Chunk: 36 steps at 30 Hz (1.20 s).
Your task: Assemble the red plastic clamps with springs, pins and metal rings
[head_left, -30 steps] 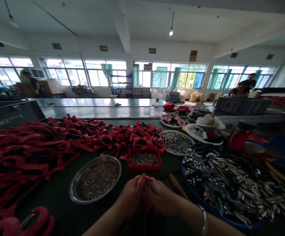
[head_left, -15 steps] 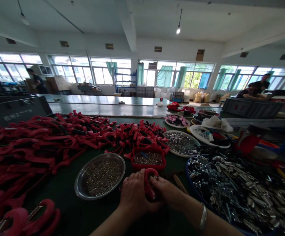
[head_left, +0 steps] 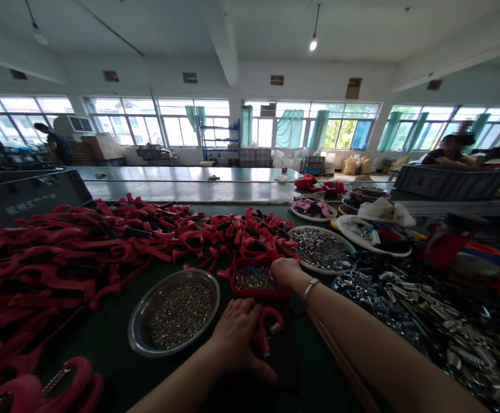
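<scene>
Down low, near centre: left hand (head_left: 236,335) lies palm down on the table (head_left: 103,344). Its fingers are curled loosely over a red handle (head_left: 263,337) and press it to the dark green surface. The handle sticks out past the fingertips on the thumb side, and a small metal spring shows at its open end.

Right hand (head_left: 286,271) is stretched forward, beyond the left and slightly to its right. Its fingers dip over the far right corner of a red tray (head_left: 256,293) filled with small metal pieces. The fingertips are hidden behind the knuckles, so I cannot tell whether they are pinched on anything. A bracelet (head_left: 310,287) sits on that wrist.

The red tray lies just ahead of the left hand, almost touching the handle. Just left of the left hand is a round steel dish (head_left: 174,312), full of small silvery parts. A wooden shaft (head_left: 340,367) lies under the right forearm, partly covered by it.

Further out:
- A heap of red handles (head_left: 103,246) spreads from beyond the tray far to the left.
- A white plate (head_left: 321,249) of shiny metal bits sits just beyond the right hand, to its right.
- A blue tub (head_left: 426,321) of metal clips is right of the right forearm, close by.
- Well behind, more plates and long bare tables lead back to windows.
- One person (head_left: 55,143) stands at far left and another (head_left: 448,152) is at far right, both well apart from the hands.
</scene>
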Available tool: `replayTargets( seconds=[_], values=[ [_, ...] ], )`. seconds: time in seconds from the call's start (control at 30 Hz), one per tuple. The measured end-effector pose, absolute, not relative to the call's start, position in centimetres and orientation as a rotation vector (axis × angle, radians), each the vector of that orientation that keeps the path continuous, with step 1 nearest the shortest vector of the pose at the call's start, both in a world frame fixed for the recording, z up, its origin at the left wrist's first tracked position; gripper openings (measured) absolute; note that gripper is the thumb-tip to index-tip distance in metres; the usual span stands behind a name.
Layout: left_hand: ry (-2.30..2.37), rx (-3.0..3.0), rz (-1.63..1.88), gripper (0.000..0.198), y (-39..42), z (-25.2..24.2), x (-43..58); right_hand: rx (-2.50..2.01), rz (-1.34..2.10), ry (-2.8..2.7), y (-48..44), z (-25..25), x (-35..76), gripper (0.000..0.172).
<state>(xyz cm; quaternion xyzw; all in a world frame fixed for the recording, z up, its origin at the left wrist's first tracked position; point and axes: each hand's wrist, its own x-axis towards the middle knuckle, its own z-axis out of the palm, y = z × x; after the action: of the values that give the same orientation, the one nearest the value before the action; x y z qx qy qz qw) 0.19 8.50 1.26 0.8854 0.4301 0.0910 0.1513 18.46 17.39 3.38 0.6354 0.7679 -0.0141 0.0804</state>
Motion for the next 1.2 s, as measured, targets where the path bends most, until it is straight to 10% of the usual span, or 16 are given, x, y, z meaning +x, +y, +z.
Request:
replayTargets(
  seconds=[0.27,0.57,1.2],
  values=[
    [1.69,2.472,0.036,0.027,16.6,4.4,1.0,1.953,-0.136,2.496,16.0,2.7,20.1,0.021],
    [1.608,2.468,-0.236,0.029,19.8,3.0,2.1,2.064,-0.297,2.666,15.3,2.7,20.7,0.008],
    [1.359,1.854,0.61,0.018,14.3,3.1,1.7,2.013,-0.596,2.83,6.8,2.6,21.0,0.014]
  ],
)
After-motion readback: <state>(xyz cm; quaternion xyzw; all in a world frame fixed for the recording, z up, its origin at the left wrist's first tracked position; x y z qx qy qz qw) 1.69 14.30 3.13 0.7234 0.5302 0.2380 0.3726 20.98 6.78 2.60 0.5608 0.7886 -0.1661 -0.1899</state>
